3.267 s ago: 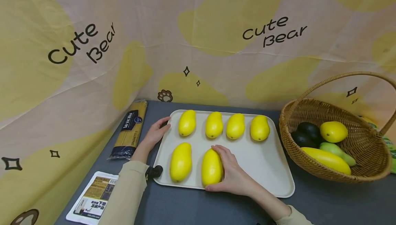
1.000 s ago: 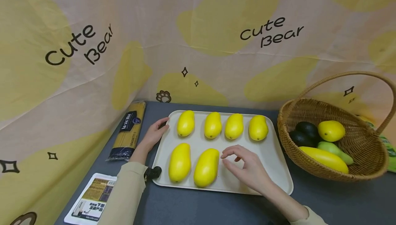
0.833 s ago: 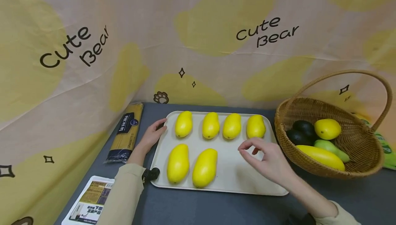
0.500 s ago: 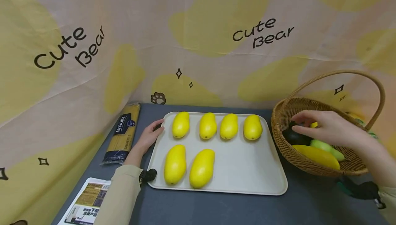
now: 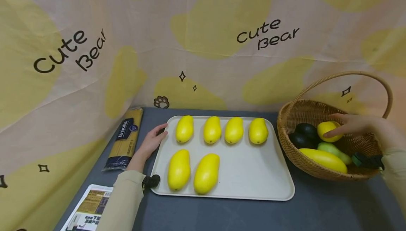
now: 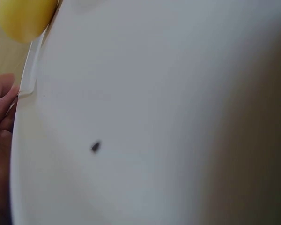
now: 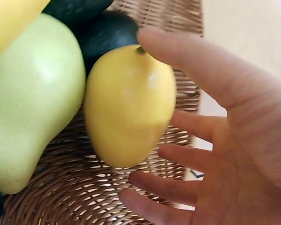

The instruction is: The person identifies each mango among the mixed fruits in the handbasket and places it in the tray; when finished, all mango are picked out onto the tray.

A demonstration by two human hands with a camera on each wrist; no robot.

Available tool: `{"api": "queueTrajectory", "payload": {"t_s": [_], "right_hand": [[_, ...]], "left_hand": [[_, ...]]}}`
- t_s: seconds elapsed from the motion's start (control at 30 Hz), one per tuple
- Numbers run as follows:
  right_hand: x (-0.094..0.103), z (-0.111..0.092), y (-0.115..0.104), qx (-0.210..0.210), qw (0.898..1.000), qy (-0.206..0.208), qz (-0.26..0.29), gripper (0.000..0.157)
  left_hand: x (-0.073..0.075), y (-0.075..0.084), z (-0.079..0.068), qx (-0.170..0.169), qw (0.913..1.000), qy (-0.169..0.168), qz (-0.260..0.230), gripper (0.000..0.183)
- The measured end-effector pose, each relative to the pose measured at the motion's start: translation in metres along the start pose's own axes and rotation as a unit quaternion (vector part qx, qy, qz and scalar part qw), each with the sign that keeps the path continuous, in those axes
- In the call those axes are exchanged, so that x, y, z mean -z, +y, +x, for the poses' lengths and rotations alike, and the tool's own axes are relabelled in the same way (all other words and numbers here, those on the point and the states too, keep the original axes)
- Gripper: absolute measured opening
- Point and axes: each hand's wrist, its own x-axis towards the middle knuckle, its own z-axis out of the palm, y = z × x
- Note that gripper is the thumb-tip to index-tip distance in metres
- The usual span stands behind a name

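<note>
My right hand (image 5: pixel 358 123) reaches into a wicker basket (image 5: pixel 330 174) at the right. In the right wrist view its thumb is over the stem end of a yellow mango (image 7: pixel 129 108). The other fingers are spread along the mango's far side, not closed round it. A green pear (image 7: pixel 37 98) and two dark avocados (image 5: pixel 307 131) lie beside that mango. At the left, my left hand (image 5: pixel 150 144) has its fingertips against the side rim of a white tray (image 5: pixel 253 174). On the tray, several mangoes (image 5: pixel 211 129) form a back row, and two larger ones (image 5: pixel 206 173) lie at the front left.
A long yellow fruit (image 5: pixel 323 160) lies at the basket's front, and the tall handle (image 5: pixel 345 73) arches over it. Left of the tray is a spaghetti pack (image 5: pixel 124 139). A flat white labelled package (image 5: pixel 87 208) lies nearer, partly behind the left sleeve. A patterned cloth hangs behind.
My right hand let go of the front mango, which now sits slightly tilted, then moved right into the basket, passing over the avocados to the yellow mango. My left hand stayed at the tray's rim.
</note>
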Motion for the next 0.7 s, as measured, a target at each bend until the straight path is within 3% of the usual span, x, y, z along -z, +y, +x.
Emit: {"api": "queueTrajectory", "payload": {"t_s": [0.13, 0.27, 0.43, 0.7], "right_hand": [[-0.003, 0.010, 0.006, 0.007, 0.995, -0.064, 0.079, 0.095], [-0.007, 0.014, 0.008, 0.025, 0.992, -0.070, 0.104, 0.087], [-0.011, 0.009, 0.005, 0.035, 0.994, -0.023, 0.105, 0.074], [-0.015, -0.008, -0.014, 0.068, 0.989, 0.073, 0.108, 0.072]], "left_hand": [[0.000, -0.002, 0.000, -0.003, 1.0000, 0.003, 0.002, 0.050], [0.000, -0.003, 0.000, -0.004, 1.0000, 0.005, 0.000, 0.050], [0.000, -0.002, 0.000, -0.004, 1.0000, 0.003, -0.004, 0.050], [-0.001, -0.001, -0.001, 0.000, 1.0000, -0.002, -0.009, 0.052]]}}
